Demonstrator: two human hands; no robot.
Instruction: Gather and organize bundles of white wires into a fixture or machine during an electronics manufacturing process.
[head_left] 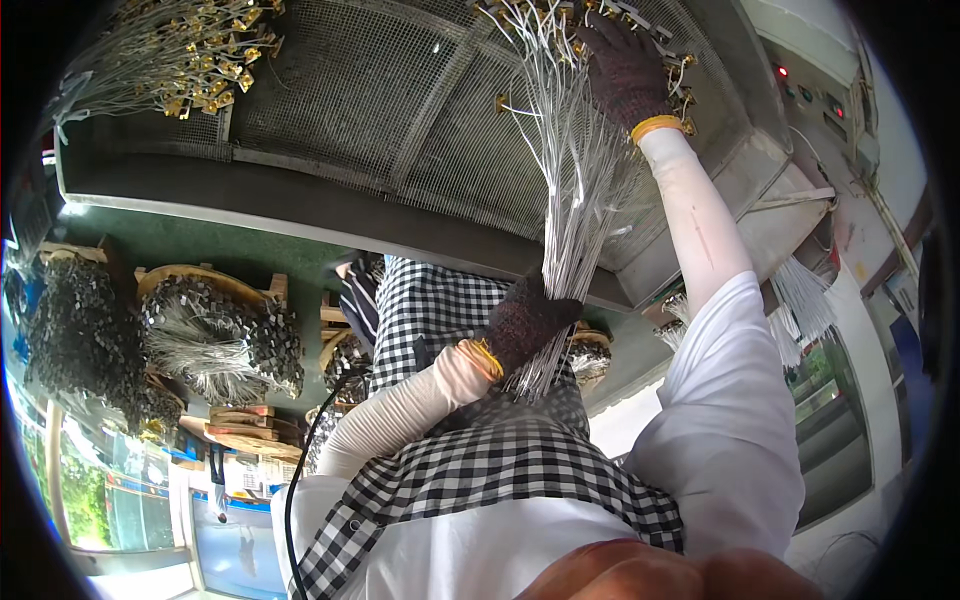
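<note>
My left hand (528, 322) clasps wires (572, 205) beside the mesh tray (330, 85); I can't tell whether my right hand (627, 78), above it, grips.

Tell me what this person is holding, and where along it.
The left grip clasps a bundle of silvery wires, near the end by the checked apron. The right grip is by the far end; whether it holds anything is unclear.

Wire bundle (574, 215) in left grip (530, 322)
</note>
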